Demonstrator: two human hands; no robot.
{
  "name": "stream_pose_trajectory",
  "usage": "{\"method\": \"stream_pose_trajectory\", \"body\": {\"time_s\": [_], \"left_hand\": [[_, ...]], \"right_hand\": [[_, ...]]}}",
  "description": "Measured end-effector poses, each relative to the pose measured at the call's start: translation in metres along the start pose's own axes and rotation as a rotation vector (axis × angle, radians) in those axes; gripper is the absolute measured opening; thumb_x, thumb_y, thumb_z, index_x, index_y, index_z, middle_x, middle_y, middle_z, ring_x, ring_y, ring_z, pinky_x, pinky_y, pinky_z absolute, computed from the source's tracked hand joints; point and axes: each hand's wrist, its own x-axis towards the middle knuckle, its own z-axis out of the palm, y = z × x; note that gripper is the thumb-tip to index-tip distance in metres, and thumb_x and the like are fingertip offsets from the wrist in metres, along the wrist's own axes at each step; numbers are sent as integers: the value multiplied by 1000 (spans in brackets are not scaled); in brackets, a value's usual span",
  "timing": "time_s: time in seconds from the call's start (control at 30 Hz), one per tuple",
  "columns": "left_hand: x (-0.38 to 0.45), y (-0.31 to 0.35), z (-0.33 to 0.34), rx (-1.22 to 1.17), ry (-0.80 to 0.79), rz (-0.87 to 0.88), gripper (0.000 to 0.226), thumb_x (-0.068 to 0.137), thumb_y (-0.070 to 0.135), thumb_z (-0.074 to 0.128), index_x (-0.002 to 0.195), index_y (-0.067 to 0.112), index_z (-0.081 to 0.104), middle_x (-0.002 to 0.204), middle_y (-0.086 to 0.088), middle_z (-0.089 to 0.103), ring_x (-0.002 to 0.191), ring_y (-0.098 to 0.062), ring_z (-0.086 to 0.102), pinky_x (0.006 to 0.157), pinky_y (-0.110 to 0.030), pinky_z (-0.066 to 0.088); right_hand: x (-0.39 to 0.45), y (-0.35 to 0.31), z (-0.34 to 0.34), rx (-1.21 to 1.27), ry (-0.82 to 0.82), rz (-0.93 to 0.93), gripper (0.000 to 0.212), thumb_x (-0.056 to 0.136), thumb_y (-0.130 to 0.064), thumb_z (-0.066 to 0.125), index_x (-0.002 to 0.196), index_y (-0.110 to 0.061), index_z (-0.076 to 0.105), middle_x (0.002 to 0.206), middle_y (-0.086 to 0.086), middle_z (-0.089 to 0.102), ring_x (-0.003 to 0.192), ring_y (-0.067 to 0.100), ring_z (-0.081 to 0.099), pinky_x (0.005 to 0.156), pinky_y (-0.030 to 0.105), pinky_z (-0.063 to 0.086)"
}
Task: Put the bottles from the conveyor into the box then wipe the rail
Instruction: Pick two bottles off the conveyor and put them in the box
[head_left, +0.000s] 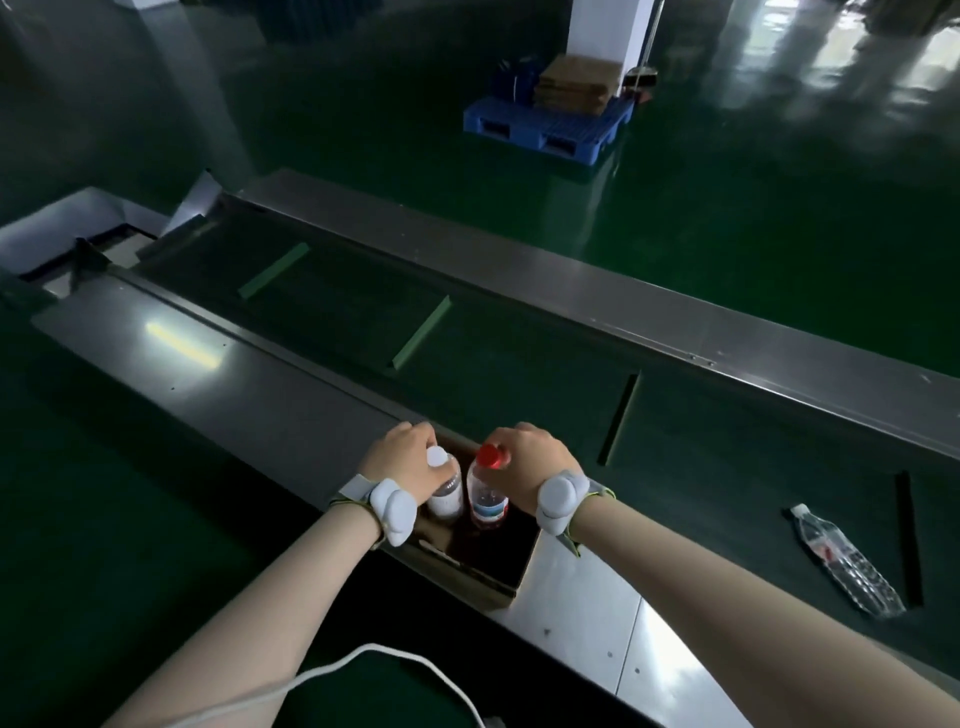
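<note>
My left hand (402, 460) grips a white-capped bottle (445, 493) by its top, upright inside the open cardboard box (488, 582). My right hand (530, 462) holds a red-capped clear bottle (487, 501) by the neck, also upright in the box. The box rests on the near steel rail (249, 384) of the conveyor. Another clear bottle (844, 558) lies on its side on the dark green belt (493, 358) at the right.
The far steel rail (623, 306) runs along the belt's other side. Green cleats (422, 332) cross the belt. A blue pallet (550, 122) with cardboard stands on the green floor beyond. A white cable (363, 654) hangs near my left arm.
</note>
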Motion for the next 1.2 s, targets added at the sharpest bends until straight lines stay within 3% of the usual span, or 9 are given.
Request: {"method": "stream_pose_trajectory", "body": {"time_s": [0.17, 0.3, 0.4, 0.6, 0.77, 0.87, 0.97, 1.1, 1.2], "left_hand": [[27, -8, 44, 64, -106, -33, 20, 96, 42, 61, 92, 25, 52, 128, -6, 58, 99, -29, 60, 75, -36, 48], [48, -18, 74, 138, -123, -43, 17, 97, 39, 60, 102, 23, 57, 124, -6, 56, 91, -28, 56, 74, -39, 52], [63, -28, 95, 200, -149, -34, 18, 99, 30, 57, 114, 21, 60, 125, -7, 53, 94, -32, 64, 73, -41, 55], [77, -45, 120, 272, -206, 16, 10, 101, 13, 49, 109, 17, 54, 125, -11, 49, 94, -37, 66, 71, -45, 53], [80, -49, 122, 300, -189, -6, 13, 101, 10, 45, 110, 16, 54, 123, -10, 48, 99, -39, 64, 79, -51, 57], [79, -43, 118, 325, -185, -29, 17, 99, 10, 48, 113, 17, 55, 125, -9, 51, 102, -36, 63, 74, -47, 54], [79, -33, 112, 338, -214, -73, 14, 100, 17, 50, 113, 18, 55, 130, -9, 50, 107, -35, 60, 73, -45, 53], [77, -20, 108, 376, -212, -81, 12, 95, 29, 59, 95, 20, 52, 128, -11, 49, 114, -35, 54, 71, -41, 46], [77, -4, 101, 422, -217, -71, 9, 90, 29, 57, 89, 21, 54, 120, -9, 55, 117, -32, 50, 79, -40, 45]], "right_hand": [[26, 15, 50, -151, -119, 46, 30, 103, -33, 56, 130, -24, 65, 128, 7, 62, 112, 36, 68, 91, 47, 59], [49, 26, 93, -205, -185, 5, 30, 105, -27, 55, 133, -17, 58, 134, 12, 63, 115, 40, 68, 89, 48, 58], [66, 34, 124, -208, -205, -5, 29, 106, -21, 51, 134, -15, 53, 131, 14, 65, 112, 42, 69, 82, 46, 54], [80, 48, 158, -151, -181, 14, 22, 106, -18, 49, 127, -14, 54, 123, 13, 68, 107, 41, 71, 75, 42, 50], [84, 57, 160, -63, -172, 71, 23, 106, -19, 50, 127, -15, 57, 124, 13, 67, 109, 42, 69, 78, 43, 51], [79, 65, 152, -45, -154, 71, 28, 102, -11, 51, 128, -18, 60, 126, 11, 67, 110, 41, 69, 75, 39, 49], [67, 77, 137, -9, -125, 81, 23, 103, -19, 53, 125, -19, 61, 125, 8, 67, 108, 38, 69, 75, 38, 48], [47, 91, 113, 7, -115, 97, 25, 107, -26, 50, 129, -19, 62, 127, 9, 67, 111, 39, 67, 85, 43, 56], [30, 100, 91, 34, -86, 77, 27, 109, -29, 48, 128, -20, 64, 122, 11, 70, 106, 39, 68, 82, 42, 58]]}}
